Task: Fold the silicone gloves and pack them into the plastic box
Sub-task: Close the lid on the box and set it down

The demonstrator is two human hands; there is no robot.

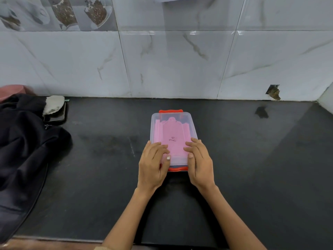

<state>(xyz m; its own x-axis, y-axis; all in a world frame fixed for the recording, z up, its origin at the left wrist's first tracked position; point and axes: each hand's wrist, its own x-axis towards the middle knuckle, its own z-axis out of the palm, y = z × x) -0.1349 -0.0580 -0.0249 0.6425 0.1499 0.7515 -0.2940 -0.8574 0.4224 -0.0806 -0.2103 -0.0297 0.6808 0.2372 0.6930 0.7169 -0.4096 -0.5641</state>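
On the dark stone surface (234, 177), the clear rectangular plastic box (172, 123) with orange-red end clips stands near the middle, lid on, and pink silicone gloves (175, 138) lie flat inside, showing through the lid. The left hand (153, 165) and right hand (199, 163) rest on its near end, each grip spread, fingers straight and pressing the lid. Far left lies a black cloth (23, 141), against the white marble-tiled wall (171, 65).
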